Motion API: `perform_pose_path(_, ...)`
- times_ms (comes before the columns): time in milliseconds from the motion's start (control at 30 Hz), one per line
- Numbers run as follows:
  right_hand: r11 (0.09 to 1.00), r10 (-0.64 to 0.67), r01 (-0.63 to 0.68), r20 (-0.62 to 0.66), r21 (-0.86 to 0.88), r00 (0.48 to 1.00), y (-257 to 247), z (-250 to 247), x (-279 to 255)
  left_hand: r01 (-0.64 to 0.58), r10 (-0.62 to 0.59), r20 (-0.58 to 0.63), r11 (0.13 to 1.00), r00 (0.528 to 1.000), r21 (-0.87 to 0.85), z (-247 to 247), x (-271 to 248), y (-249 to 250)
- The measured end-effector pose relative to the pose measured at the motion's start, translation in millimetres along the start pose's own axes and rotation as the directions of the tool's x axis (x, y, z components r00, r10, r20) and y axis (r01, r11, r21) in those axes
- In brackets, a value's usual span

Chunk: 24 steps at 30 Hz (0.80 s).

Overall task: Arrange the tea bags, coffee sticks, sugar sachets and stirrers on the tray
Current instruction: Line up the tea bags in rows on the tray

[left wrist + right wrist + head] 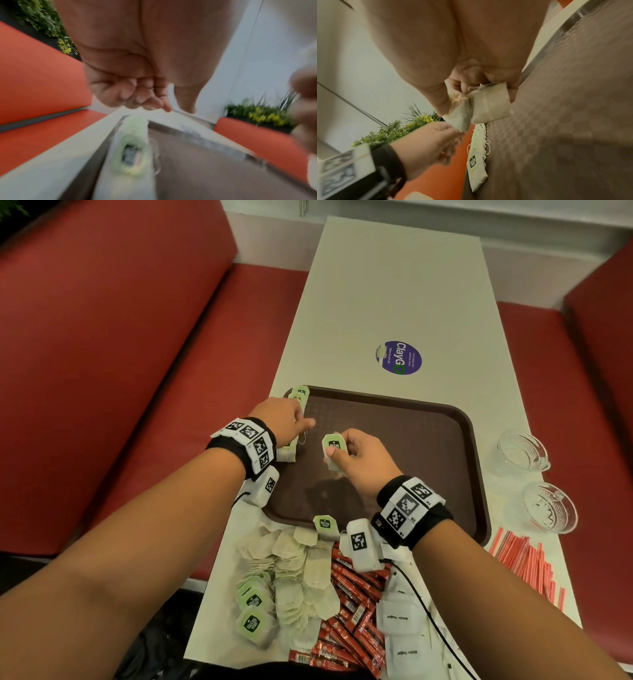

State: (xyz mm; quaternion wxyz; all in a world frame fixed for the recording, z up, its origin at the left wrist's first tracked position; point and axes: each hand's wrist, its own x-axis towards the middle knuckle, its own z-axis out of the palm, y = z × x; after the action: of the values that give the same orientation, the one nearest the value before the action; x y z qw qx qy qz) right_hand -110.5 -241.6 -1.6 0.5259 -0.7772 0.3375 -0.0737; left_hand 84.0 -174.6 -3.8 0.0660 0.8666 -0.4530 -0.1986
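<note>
Head cam looks down; wrist cams close, all share tray (394,419).

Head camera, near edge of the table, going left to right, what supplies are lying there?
Tea bags → red coffee sticks → white sugar sachets → red-striped stirrers.
</note>
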Motion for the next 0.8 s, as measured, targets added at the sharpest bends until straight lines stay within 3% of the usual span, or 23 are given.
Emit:
perform_pose_path(133,0.999,-0.033,0.032,-0.044,-0.036,0.998,-2,1,2,-0.247,0.232,-0.085,0.898,0.969,-0.365,-24,-36,14)
perform_pose_path(267,0.998,-0.055,0.055,-0.033,-0.026,0.998,-7,3,1,-0.347,0.342,-0.070,0.889,0.937,-0.298,-26,-53,15)
perform_pose_path(567,0.997,-0.056,0.056,-0.010,-0.060,0.998,-14,12,-3,-0.375,0.326,-0.203,0.882,0.923,-0.286,-25,-68,8)
perform_pose_path(700,0.998,-0.050,0.049,-0.029,-0.036,0.998,-15,10,-6,-0.321,0.231,-0.283,0.888,0.931,-0.330,-25,-63,-3)
perform_pose_path(800,0.999,-0.034,0.034,-0.029,-0.001,0.999,-14,6,-10,-0.220,0.166,-0.230,0.947,0.959,-0.233,-23,-57,-17)
